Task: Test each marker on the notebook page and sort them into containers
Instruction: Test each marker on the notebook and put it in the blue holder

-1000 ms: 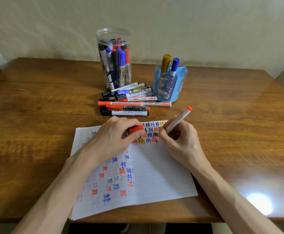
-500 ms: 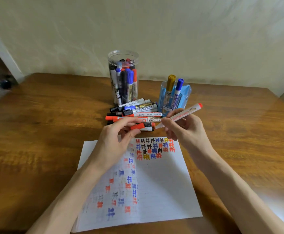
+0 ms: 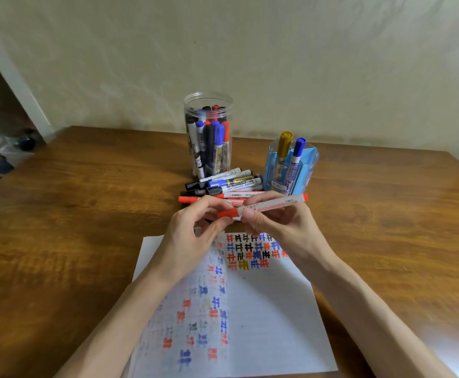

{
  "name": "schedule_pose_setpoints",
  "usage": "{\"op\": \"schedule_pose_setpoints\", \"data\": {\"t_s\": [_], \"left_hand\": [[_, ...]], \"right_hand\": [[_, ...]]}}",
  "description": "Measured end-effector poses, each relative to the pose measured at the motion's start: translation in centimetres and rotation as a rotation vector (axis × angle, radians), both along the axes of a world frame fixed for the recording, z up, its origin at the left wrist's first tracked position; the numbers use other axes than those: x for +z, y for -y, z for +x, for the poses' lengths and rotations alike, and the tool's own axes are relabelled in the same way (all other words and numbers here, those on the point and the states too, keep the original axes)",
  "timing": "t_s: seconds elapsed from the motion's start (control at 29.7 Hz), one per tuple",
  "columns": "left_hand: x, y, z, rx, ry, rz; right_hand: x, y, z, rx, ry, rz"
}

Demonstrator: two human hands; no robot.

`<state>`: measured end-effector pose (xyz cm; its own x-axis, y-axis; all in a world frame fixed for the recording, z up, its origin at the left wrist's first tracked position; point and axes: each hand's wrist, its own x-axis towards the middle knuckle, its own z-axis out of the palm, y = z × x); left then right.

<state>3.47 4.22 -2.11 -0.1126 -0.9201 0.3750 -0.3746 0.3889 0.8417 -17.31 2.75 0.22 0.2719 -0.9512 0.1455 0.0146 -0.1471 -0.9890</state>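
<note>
Table [image 3: 86, 227] holds loose markers [image 3: 231, 184] before clear jar [image 3: 223, 105].

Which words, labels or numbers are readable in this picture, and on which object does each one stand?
"WHITEBOARD MARKER": black-capped marker lying before the jar.
"WHITEBOARD": the held red marker.
"MARKER": half-hidden marker behind it.
"正": handwritten many times on the notebook page.
Labels inside the jar and the blue holder: too blurred to read.
</note>
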Motion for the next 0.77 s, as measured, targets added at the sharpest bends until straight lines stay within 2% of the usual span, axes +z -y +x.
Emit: {"op": "schedule_pose_setpoints", "data": {"t_s": [0.13,0.2,0.34,0.5,0.77], "left_hand": [[-0.1,0.1,0.2,0.023,-0.008,0.021],[0.0,0.1,0.2,0.019,-0.021,0.036],[-0.3,0.2,0.6,0.027,0.038,0.027],[-0.8,0.2,0.9,0.069,0.260,-0.102],[-0.7,0.3,0.7,0.096,0.272,-0.184]], "right_hand": [[0.3,0.1,-1.4,0.112,0.087,0.187],[0.3,0.4,-1.9,0.092,0.097,0.231],[-0.2,0.8,-2.9,-0.013,-0.113,0.063],[-0.8,0.9,-3.1,0.049,-0.359,-0.149],[-2.4,0.7,-2.3,-0.031,-0.311,-0.187]]}}
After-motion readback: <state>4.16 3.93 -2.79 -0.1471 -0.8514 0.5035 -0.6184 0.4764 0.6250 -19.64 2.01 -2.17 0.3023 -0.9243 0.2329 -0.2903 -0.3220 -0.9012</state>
